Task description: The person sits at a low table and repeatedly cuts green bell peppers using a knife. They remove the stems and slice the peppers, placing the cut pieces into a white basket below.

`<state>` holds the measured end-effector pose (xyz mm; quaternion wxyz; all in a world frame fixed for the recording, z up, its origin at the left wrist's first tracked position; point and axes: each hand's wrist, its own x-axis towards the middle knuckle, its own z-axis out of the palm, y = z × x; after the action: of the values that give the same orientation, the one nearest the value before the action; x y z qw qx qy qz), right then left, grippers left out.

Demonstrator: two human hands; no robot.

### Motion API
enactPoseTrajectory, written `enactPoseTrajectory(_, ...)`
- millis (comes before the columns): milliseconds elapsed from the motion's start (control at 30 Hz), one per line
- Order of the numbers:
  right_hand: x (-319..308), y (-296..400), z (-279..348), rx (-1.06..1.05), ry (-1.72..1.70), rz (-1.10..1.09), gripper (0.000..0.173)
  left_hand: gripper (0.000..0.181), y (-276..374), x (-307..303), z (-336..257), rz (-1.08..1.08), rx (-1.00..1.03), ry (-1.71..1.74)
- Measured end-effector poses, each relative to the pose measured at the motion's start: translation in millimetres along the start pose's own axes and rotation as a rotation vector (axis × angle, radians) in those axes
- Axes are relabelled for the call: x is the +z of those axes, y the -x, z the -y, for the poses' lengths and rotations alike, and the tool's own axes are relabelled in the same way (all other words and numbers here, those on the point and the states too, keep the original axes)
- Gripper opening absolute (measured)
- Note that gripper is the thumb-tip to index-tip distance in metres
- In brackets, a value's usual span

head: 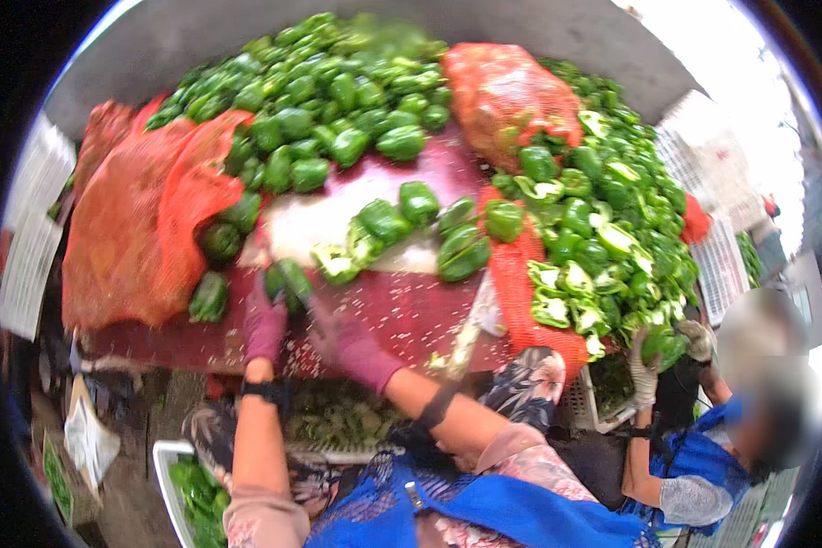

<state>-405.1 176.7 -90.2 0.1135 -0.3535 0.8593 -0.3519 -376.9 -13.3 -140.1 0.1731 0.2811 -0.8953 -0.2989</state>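
My left hand (264, 322), in a purple-pink glove, is at the front of a red table (397, 318), its fingers against a green bell pepper (292, 279). My right hand (349, 342), gloved alike, reaches to the same pepper from the right; blur hides its exact grip. A single pepper (209, 297) lies left of my hands by the open mouth of a red mesh sack (133, 226). Beyond my hands lie whole peppers and cut pieces (335, 264). Scattered pale seeds dot the table.
A large heap of peppers (315, 89) covers the back; another heap (589, 226) with cut pieces lies right, beside a full red mesh sack (510, 96). A co-worker's gloved hands (644, 370) hold a pepper at the right. A white crate (171, 486) of peppers stands below left.
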Motion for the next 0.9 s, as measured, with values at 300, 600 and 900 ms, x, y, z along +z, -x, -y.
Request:
enactPoseTrajectory(300,-63.2,-6.7,-34.2,0.037,0.114,-0.101,0.066,0.072,-34.3,55.2,-51.4,0.129,0.110,0.275)
enactPoseTrajectory(600,-88.4,3.1,-97.5,-0.003,0.067,-0.169,0.063,0.057,-31.7,-76.7,-67.7,-0.336,-0.007,-0.500)
enactPoseTrajectory(900,-140.2,25.7,-38.2,-0.084,-0.111,-0.153,0.055,0.060,-23.8,-79.7,41.2,-0.612,-0.088,-0.292)
